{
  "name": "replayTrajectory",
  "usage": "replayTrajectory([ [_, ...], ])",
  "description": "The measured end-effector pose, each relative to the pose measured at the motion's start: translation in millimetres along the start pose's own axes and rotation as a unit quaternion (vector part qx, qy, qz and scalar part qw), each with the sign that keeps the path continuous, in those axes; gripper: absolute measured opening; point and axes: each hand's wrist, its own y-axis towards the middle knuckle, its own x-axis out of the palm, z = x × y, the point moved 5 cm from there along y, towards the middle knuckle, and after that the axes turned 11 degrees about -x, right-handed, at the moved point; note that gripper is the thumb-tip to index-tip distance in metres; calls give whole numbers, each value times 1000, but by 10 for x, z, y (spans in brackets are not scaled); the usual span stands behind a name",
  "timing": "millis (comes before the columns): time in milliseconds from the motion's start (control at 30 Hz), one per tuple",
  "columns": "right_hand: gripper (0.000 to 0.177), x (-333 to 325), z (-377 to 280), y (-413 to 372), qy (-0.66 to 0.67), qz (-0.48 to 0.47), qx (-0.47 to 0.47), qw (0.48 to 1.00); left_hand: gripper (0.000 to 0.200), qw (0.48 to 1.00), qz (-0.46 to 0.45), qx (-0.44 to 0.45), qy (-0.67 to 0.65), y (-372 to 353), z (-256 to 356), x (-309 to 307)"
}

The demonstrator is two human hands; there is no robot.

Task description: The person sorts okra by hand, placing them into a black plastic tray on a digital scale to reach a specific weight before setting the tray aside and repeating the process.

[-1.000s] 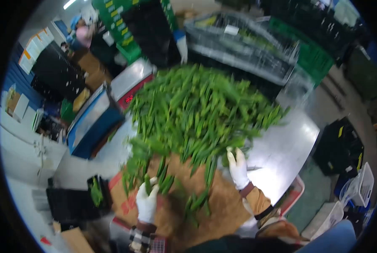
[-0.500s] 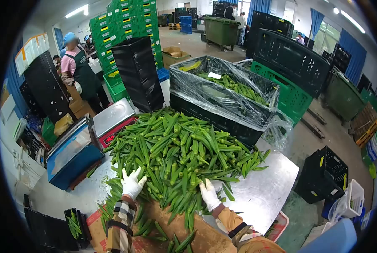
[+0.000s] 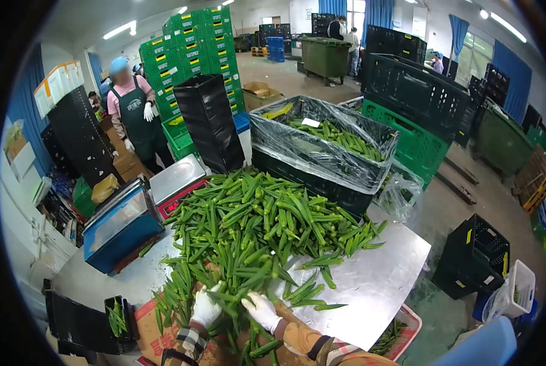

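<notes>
A big heap of green okra (image 3: 242, 219) covers the middle of the metal table. At its near edge, my white-gloved left hand (image 3: 206, 308) is closed against some okra pods, its fingers partly covered by them. My right hand (image 3: 262, 311), also gloved, curls its fingers on pods just to the right. A loose bunch of okra (image 3: 239, 299) lies between the two hands, over a brown cardboard sheet (image 3: 215, 354). Several pods (image 3: 309, 293) are scattered on the bare metal beside my right hand.
A scale (image 3: 178, 180) and a blue box (image 3: 123, 229) stand left of the heap. Behind it are a tall black container (image 3: 209, 122) and a plastic-lined crate of okra (image 3: 322, 161). A small black tray (image 3: 122, 326) sits near left. A co-worker (image 3: 132, 110) stands behind.
Both hands have come nearer to me and closer together, drawing okra from the heap over the cardboard. Some pods now lie spread at the right. The co-worker has turned and raised a hand.
</notes>
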Motion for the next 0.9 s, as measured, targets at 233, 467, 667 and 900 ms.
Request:
replayTrajectory([
  [233, 48, 984, -1, -717, 81, -119, -108, 984, 66, 990, -30, -16, 139, -1372, 259, -492],
  [467, 39, 574, -1093, -873, -61, -129, -306, 941, 61, 991, -2, -86, 103, -2149, 262, -576],
  [667, 14, 498, -932, -1125, -207, -246, -347, 881, 61, 985, 40, -79, 145, -2733, 637, -382],
  [900, 26, -188, -345, -1582, -219, -254, -334, 881, 81, 984, 16, -93, 151, -3560, 807, -70],
])
